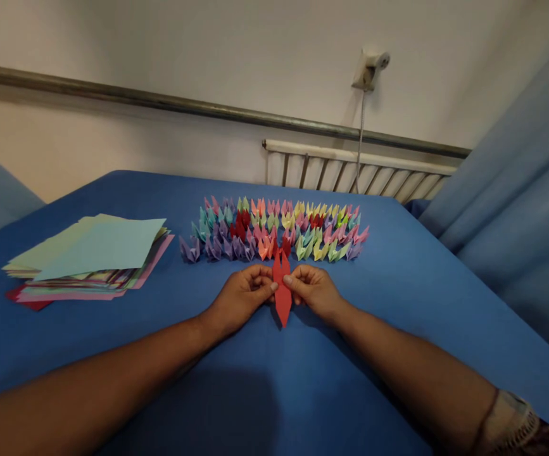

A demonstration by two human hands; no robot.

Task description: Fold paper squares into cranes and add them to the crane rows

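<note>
A red folded paper [282, 304], long and diamond-shaped with a split upper end, is held upright between my two hands. My left hand [246, 292] pinches its left edge between thumb and fingers. On the opposite edge my right hand [316, 291] has the same kind of pinch, its thumb lying on the paper's face. Just beyond the hands stand rows of small folded paper cranes [321, 252] in purple, pink, green, yellow, red and teal. The split tip of the red paper overlaps the front row in view.
A stack of coloured paper sheets [107, 247], light blue on top, lies at the left of the blue-covered table [350, 392]. Behind are a radiator [316, 171], a metal rail [183, 106] and a wall socket with a plug [368, 71]. A blue curtain [516, 202] hangs at the right.
</note>
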